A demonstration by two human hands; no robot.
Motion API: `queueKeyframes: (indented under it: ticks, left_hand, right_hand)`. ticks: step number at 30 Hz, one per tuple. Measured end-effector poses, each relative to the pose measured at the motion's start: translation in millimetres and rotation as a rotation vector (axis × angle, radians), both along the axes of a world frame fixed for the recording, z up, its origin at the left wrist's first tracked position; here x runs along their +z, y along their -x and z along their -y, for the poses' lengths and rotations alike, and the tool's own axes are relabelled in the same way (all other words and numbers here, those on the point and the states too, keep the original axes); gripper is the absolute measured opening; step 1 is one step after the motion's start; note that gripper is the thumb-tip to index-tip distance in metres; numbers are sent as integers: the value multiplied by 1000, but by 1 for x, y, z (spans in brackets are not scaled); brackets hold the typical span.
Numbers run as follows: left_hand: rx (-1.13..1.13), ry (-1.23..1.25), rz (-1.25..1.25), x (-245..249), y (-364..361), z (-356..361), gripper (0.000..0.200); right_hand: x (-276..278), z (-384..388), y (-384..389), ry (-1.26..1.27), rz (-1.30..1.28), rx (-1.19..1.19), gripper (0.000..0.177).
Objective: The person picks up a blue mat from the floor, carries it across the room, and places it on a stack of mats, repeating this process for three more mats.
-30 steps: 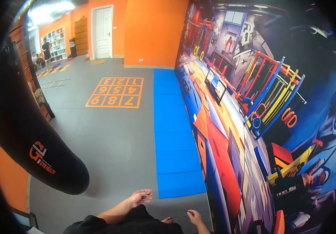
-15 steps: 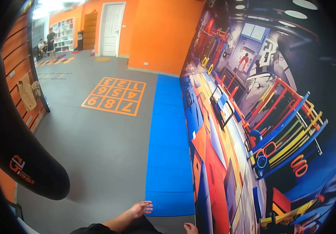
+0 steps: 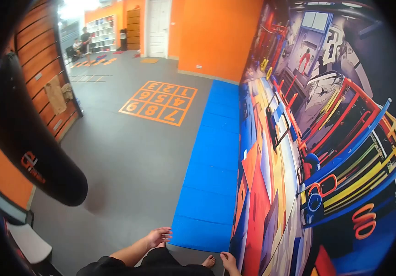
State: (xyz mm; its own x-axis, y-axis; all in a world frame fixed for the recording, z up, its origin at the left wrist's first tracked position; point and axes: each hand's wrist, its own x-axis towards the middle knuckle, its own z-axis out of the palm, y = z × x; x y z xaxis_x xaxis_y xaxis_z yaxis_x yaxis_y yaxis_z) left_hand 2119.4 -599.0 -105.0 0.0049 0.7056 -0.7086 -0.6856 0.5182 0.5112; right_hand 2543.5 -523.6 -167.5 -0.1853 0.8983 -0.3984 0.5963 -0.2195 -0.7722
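Observation:
My left hand (image 3: pixel 159 237) hangs low in front of my dark clothing, near the front end of the blue mat strip (image 3: pixel 207 188). Its fingers are loosely stretched and slightly apart, with nothing in them. At the bottom edge, my right hand (image 3: pixel 228 262) is partly in view beside the mural wall. Its fingers are loosely bent, and I see nothing held. Between the hands, a bare foot (image 3: pixel 209 261) rests on the grey floor (image 3: pixel 124 179), just short of the mat.
A black punching bag (image 3: pixel 46 152) hangs at the left. Orange number squares (image 3: pixel 161 102) mark the floor ahead. A colourful mural wall (image 3: pixel 271 193) runs along the right. Two people (image 3: pixel 86 42) are far back near white shelves (image 3: pixel 102 34). A white door (image 3: pixel 158 28) stands at the back.
The view has shifted, so the room appears further right and the floor squares higher. My right hand shows more, and a bare foot has come into view. My left hand stays open.

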Motion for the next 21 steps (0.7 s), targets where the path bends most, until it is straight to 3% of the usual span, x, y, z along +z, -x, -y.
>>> queueKeyframes:
  ticks: [4, 7, 12, 17, 18, 21]
  left_hand:
    - [182, 104, -59, 7, -56, 22, 24]
    - [203, 184, -45, 45, -101, 22, 22]
    - [82, 203, -170, 41, -137, 39, 27]
    - [48, 388, -140, -30, -138, 50, 29]
    - [-40, 418, -227, -51, -138, 52, 31]
    - [-218, 437, -360, -156, -129, 61, 29]
  right_hand:
    - [-39, -41, -46, -38, -136, 85, 22]
    - [-96, -64, -77, 51, -174, -50, 20]
    - [-132, -89, -103, 366, -219, -363, 20]
    - [-180, -83, -115, 566, -81, -447, 25]
    - [-195, -75, -117, 579, -67, -446, 24]
    - [-230, -74, -109, 587, 60, -354, 24]
